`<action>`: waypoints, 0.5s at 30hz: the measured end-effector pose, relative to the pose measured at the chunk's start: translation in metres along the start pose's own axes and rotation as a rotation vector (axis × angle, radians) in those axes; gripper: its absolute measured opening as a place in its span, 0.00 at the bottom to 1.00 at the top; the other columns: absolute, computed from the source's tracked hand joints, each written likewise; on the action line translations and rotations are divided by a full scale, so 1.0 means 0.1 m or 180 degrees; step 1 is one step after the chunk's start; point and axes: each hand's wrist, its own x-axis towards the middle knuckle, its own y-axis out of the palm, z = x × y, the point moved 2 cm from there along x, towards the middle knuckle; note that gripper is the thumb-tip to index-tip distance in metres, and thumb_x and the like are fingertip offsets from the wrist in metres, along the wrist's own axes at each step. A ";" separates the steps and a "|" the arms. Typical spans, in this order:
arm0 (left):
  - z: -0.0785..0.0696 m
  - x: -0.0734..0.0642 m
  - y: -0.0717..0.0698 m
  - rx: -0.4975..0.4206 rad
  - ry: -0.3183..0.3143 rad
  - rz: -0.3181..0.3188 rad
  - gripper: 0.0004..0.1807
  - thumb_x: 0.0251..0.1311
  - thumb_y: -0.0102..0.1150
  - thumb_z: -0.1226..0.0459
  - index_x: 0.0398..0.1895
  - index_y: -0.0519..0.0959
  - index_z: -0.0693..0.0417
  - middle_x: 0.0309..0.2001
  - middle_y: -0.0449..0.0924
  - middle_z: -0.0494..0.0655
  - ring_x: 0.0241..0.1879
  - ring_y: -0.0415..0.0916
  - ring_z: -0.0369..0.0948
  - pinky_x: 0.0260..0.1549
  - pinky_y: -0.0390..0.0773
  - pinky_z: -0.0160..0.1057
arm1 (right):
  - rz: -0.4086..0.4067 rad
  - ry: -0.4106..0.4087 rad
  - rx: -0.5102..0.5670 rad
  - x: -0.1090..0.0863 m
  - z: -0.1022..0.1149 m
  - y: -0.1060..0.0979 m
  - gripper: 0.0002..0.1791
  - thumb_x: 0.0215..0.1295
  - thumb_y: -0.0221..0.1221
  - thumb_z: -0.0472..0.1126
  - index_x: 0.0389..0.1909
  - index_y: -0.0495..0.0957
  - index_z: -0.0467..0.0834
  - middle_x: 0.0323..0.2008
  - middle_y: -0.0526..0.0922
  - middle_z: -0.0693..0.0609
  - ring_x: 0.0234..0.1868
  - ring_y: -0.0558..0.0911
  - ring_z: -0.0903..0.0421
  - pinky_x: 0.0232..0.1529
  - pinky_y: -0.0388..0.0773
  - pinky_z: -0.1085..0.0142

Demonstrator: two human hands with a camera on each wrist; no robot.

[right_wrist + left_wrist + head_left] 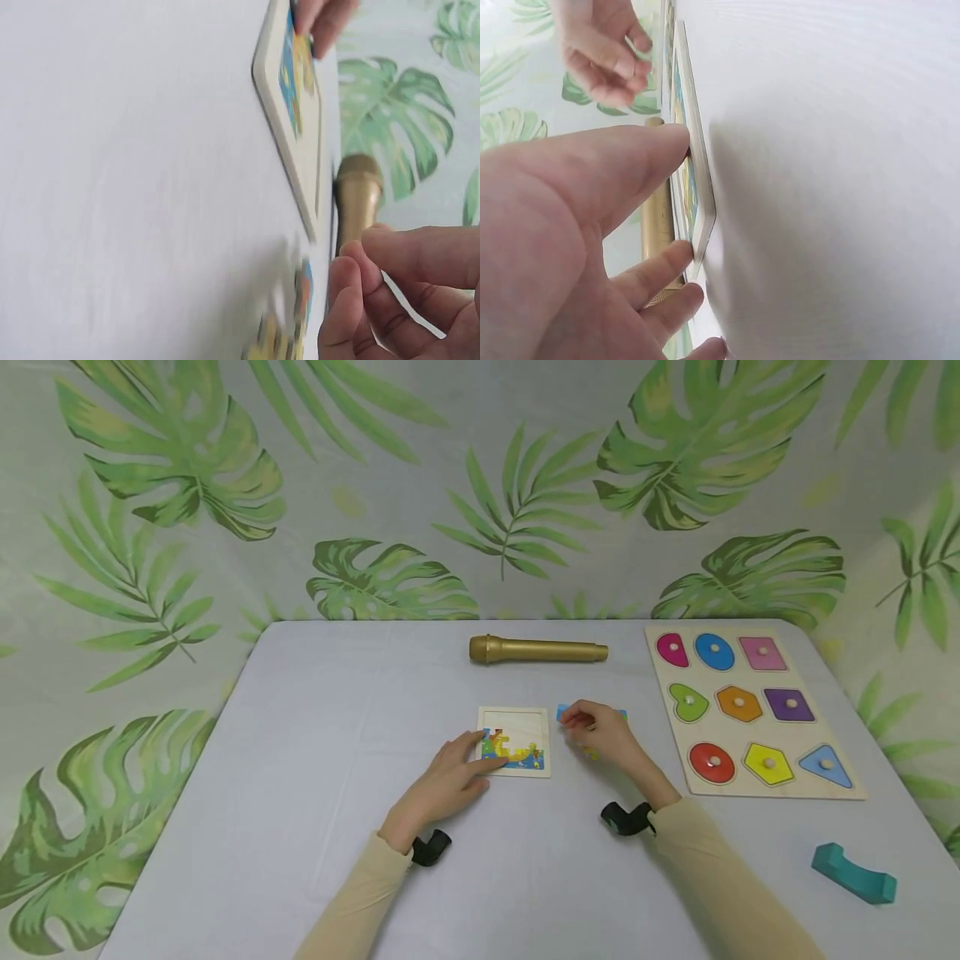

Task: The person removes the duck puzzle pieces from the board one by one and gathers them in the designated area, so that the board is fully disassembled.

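left grip (555, 217) touching puzzle board (702, 199) | right grip (604, 56) beyond | microphone (657, 221) behind

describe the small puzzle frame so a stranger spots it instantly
On the white table, find the gold microphone; in front of it lies a small pale wooden frame, touched by the left hand. Unlike the bigger board of knobbed shapes, it holds a partly filled blue-and-yellow picture.

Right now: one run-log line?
left grip: touching part-filled puzzle frame | right grip: near loose pieces, hold unclear | gold microphone: lying beyond frame
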 end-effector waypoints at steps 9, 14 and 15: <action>0.03 0.00 0.01 -0.0044 0.0063 -0.0037 0.20 0.67 0.55 0.64 0.61 0.76 0.47 0.69 0.53 0.64 0.69 0.50 0.59 0.66 0.49 0.55 | 0.0379 -0.0264 0.0107 0.19 0.23 0.47 0.11 0.57 0.57 0.25 0.40 0.79 0.36 0.37 0.81 0.47 0.35 0.77 0.54 0.40 0.75 0.61; 0.05 -0.01 0.01 -0.0065 0.0076 -0.0014 0.20 0.67 0.55 0.64 0.61 0.76 0.47 0.69 0.53 0.64 0.68 0.50 0.61 0.66 0.49 0.57 | 0.0461 -0.0337 0.0202 0.24 0.33 0.60 0.13 0.56 0.56 0.24 0.42 0.79 0.35 0.40 0.82 0.46 0.37 0.77 0.53 0.40 0.75 0.62; 0.05 -0.01 0.01 -0.0067 0.0073 -0.0004 0.20 0.67 0.55 0.64 0.61 0.76 0.47 0.70 0.53 0.64 0.68 0.49 0.61 0.66 0.49 0.57 | 0.0480 -0.0328 0.0212 0.25 0.34 0.62 0.13 0.56 0.56 0.24 0.42 0.79 0.36 0.40 0.82 0.46 0.37 0.77 0.53 0.40 0.75 0.62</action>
